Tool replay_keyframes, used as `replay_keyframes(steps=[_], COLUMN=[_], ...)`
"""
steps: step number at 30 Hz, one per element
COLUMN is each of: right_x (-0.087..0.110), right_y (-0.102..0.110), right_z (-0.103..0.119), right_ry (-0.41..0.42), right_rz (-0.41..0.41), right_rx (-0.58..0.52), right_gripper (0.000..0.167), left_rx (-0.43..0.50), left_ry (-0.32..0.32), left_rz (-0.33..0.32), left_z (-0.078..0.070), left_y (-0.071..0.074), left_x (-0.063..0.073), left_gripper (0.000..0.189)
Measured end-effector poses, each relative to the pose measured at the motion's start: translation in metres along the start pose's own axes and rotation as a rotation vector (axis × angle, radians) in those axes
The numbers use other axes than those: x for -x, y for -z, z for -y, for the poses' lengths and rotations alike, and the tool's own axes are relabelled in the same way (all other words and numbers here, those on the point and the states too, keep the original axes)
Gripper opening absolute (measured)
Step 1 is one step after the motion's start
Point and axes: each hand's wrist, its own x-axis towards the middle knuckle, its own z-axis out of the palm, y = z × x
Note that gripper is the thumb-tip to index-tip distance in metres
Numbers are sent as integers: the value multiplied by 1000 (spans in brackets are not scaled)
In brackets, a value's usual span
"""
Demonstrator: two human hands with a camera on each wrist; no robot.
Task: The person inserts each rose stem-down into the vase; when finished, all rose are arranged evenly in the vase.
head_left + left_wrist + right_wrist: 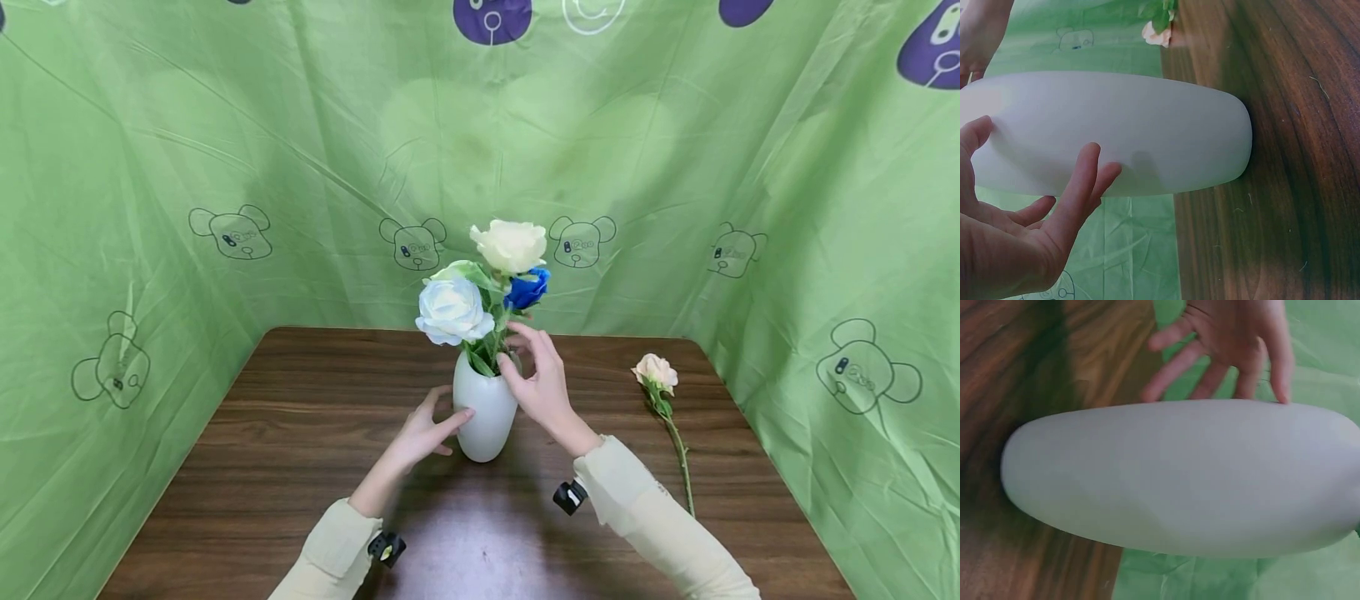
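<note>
A smooth white vase stands upright on the table with several artificial roses in it. Among these are a pale blue rose, a cream rose and a dark blue rose. My left hand rests against the vase's left side, its fingers spread and the thumb on the front; the right wrist view shows the same left hand behind the vase. At the mouth of the vase, my right hand has thumb and fingers by the green stems. Whether it pinches a stem is hidden.
One peach rose with a long stem lies on the right of the brown wooden table. Green cloth with bear drawings hangs behind and at both sides. Each wrist wears a small black camera.
</note>
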Motion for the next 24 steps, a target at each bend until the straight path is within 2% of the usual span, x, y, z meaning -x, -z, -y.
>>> replay_keyframes(steps=[5, 8, 13, 16, 24], right_x=[-16, -29, -50, -53, -25], right_y=[3, 5, 8, 7, -4], right_z=[4, 18, 55, 63, 21], right_ry=[-17, -24, -94, -127, -145], right_rz=[-89, -120, -85, -44, 51], right_rx=[10, 3, -18, -24, -30], right_gripper=[24, 18, 9, 6, 9], left_rx=[-1, -4, -5, -6, -5], left_ry=[1, 1, 3, 5, 2], left_rz=[-1, -5, -3, 0, 3], left_z=[0, -1, -2, -2, -2], left_y=[0, 0, 0, 0, 1], left_x=[0, 1, 1, 1, 1], left_gripper=[62, 61, 61, 62, 61])
